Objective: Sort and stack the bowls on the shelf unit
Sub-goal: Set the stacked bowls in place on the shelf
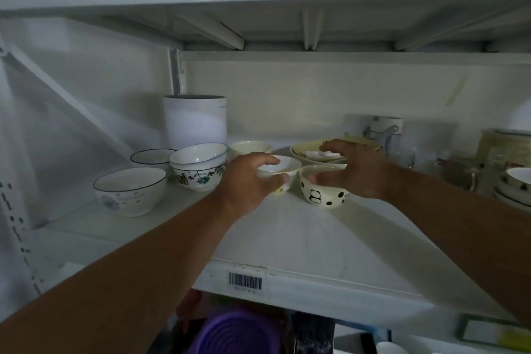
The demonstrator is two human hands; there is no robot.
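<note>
My left hand [249, 178] grips a small white bowl [283, 167] at the middle of the white shelf [287, 238], thumb and fingers curled round its rim. My right hand [352, 169] hovers over the cream panda-print bowl [323, 194], fingers spread and relaxed; whether it touches the bowl is unclear. To the left stand two stacked flower-pattern bowls [198, 169], a blue-rimmed white bowl [130, 191] and another blue-rimmed bowl [152, 156] behind it. A cream bowl [250, 148] sits behind my left hand. A yellow shallow dish [307, 151] lies behind the panda bowl.
A tall white canister [195, 121] stands at the back left. Mugs [385, 129], glass jars [502, 152] and stacked dishes [514, 184] crowd the right end. A barcode label [245, 281] marks the shelf's front edge. A purple basket [238, 333] sits below.
</note>
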